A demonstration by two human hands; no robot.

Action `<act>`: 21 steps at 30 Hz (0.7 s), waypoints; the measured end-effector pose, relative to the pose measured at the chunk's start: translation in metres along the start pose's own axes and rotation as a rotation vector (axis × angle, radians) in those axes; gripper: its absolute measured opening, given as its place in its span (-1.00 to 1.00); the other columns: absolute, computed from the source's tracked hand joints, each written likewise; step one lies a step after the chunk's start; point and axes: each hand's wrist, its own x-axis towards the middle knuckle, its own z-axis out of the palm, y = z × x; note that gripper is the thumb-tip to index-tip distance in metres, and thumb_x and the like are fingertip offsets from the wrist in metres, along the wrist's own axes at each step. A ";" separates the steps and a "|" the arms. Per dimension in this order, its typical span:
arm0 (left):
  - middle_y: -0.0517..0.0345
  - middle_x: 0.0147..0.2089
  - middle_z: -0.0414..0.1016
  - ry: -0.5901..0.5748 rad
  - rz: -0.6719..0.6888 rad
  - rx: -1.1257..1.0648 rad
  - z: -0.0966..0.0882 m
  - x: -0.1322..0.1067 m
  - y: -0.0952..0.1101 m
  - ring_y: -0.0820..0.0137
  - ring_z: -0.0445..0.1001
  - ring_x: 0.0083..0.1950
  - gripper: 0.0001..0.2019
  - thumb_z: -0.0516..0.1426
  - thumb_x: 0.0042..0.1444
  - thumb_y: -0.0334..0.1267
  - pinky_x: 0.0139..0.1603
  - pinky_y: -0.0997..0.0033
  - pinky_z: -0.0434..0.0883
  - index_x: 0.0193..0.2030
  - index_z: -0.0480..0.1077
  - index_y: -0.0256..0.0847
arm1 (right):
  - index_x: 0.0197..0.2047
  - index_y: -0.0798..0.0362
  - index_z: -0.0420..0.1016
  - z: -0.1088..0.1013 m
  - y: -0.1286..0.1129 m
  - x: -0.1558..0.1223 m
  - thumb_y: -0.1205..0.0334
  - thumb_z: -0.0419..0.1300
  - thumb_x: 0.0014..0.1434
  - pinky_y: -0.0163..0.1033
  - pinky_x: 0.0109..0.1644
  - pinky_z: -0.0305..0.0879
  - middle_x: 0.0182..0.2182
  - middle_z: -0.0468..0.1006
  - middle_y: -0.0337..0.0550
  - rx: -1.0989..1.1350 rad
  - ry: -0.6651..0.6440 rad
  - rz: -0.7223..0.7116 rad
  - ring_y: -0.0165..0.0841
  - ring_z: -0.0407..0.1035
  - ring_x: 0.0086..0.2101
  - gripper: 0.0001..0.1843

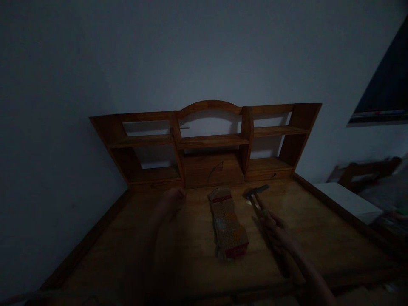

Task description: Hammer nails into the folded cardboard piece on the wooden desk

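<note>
- Smooth wooden desk top (197,231) spreads out in dim light, its grain faint, with darker raised strips along both sides.
- On the near right, the right hand (276,231) is wrapped around the pale, slim handle of a hammer-like tool (256,192); its narrow, dark, metallic head points away, just beyond the fingers.
- At the left, the left hand (174,197) looks curled but blurs into shadow; I cannot tell whether it grips anything.
- Between the hands, a crumpled brown packet (228,225) lies on the desk, oblong and ragged along its left edge, with red end bands and orange patches.
- Behind it rises a wooden shelf unit (212,141) with open compartments and an arched top rail.
- Right of the desk sits a white, flat-topped piece (349,199).
- Farthest back, a plain, pale wall (204,51) carries a dark panel (387,80).
</note>
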 end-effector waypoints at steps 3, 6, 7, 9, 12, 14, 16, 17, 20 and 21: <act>0.07 -0.35 0.48 -0.262 0.112 -0.203 0.053 0.003 0.024 0.45 0.45 -0.33 -0.79 0.20 -0.10 -0.35 -0.26 0.50 0.39 -0.27 0.41 -0.34 | 0.24 -0.04 0.11 0.000 0.000 -0.001 -0.09 0.20 0.10 -0.44 -0.81 -0.03 -0.74 0.08 -0.47 -0.013 0.018 0.012 -0.48 -0.02 -0.79 -0.30; 0.00 -0.29 0.50 -0.271 0.097 -0.339 0.108 -0.001 0.039 0.45 0.47 -0.28 -0.85 0.15 -0.03 -0.36 -0.24 0.52 0.39 -0.28 0.42 -0.37 | 0.24 -0.04 0.11 0.001 -0.002 -0.001 -0.09 0.21 0.10 -0.44 -0.81 -0.05 -0.74 0.08 -0.46 -0.014 0.025 0.013 -0.48 -0.02 -0.79 -0.29; 0.00 -0.28 0.50 -0.228 0.072 -0.355 0.124 -0.004 0.039 0.44 0.47 -0.29 -0.85 0.15 -0.03 -0.37 -0.27 0.53 0.39 -0.28 0.42 -0.37 | 0.24 -0.03 0.11 0.001 -0.003 -0.001 -0.08 0.21 0.09 -0.44 -0.81 -0.05 -0.74 0.07 -0.46 -0.011 0.021 0.010 -0.49 -0.03 -0.79 -0.28; 0.00 -0.27 0.51 -0.092 0.030 -0.364 0.146 -0.008 0.032 0.43 0.48 -0.28 -0.86 0.16 0.00 -0.34 -0.25 0.51 0.40 -0.29 0.42 -0.37 | 0.25 -0.01 0.11 0.003 -0.006 -0.002 -0.08 0.21 0.09 -0.45 -0.80 -0.05 -0.74 0.07 -0.46 -0.002 0.012 0.004 -0.50 -0.04 -0.78 -0.27; 0.05 -0.27 0.52 0.012 -0.020 -0.299 0.157 -0.012 0.018 0.41 0.50 -0.26 -0.85 0.17 0.04 -0.28 -0.23 0.49 0.41 -0.29 0.46 -0.34 | 0.27 0.03 0.09 0.005 -0.009 -0.005 -0.10 0.19 0.09 -0.45 -0.81 -0.04 -0.74 0.06 -0.46 0.005 0.010 0.009 -0.50 -0.05 -0.79 -0.24; 0.08 -0.23 0.53 0.006 -0.020 -0.223 0.155 -0.015 0.013 0.40 0.51 -0.23 -0.82 0.17 0.08 -0.23 -0.21 0.49 0.41 -0.26 0.50 -0.29 | 0.27 0.03 0.09 0.006 -0.010 -0.006 -0.09 0.18 0.09 -0.44 -0.82 -0.04 -0.74 0.07 -0.46 0.008 0.011 0.014 -0.49 -0.05 -0.80 -0.24; 0.12 -0.22 0.54 -0.011 -0.008 -0.150 0.154 -0.018 0.012 0.39 0.51 -0.22 -0.81 0.16 0.10 -0.19 -0.22 0.49 0.40 -0.24 0.52 -0.24 | 0.28 0.02 0.08 0.006 -0.010 -0.006 -0.09 0.18 0.10 -0.44 -0.82 -0.03 -0.75 0.06 -0.47 0.010 0.012 0.016 -0.49 -0.06 -0.81 -0.24; 0.13 -0.23 0.54 -0.015 -0.001 -0.117 0.154 -0.019 0.011 0.39 0.52 -0.23 -0.81 0.16 0.11 -0.18 -0.24 0.49 0.40 -0.23 0.53 -0.22 | 0.28 0.02 0.08 0.006 -0.010 -0.006 -0.09 0.18 0.10 -0.44 -0.82 -0.03 -0.75 0.06 -0.47 0.009 0.012 0.016 -0.49 -0.06 -0.81 -0.24; 0.16 -0.23 0.54 0.003 0.029 -0.054 0.159 -0.020 0.006 0.40 0.52 -0.25 -0.81 0.17 0.11 -0.17 -0.25 0.50 0.39 -0.24 0.54 -0.19 | 0.28 0.03 0.09 0.005 -0.010 -0.005 -0.10 0.18 0.11 -0.46 -0.82 -0.05 -0.76 0.05 -0.46 0.003 0.011 0.014 -0.50 -0.06 -0.81 -0.24; 0.17 -0.22 0.54 0.005 0.045 -0.046 0.162 -0.020 0.004 0.40 0.51 -0.25 -0.81 0.17 0.12 -0.16 -0.24 0.50 0.39 -0.24 0.54 -0.18 | 0.28 0.02 0.10 0.005 -0.009 -0.004 -0.11 0.18 0.11 -0.45 -0.82 -0.05 -0.76 0.05 -0.46 0.001 0.010 0.013 -0.50 -0.06 -0.81 -0.25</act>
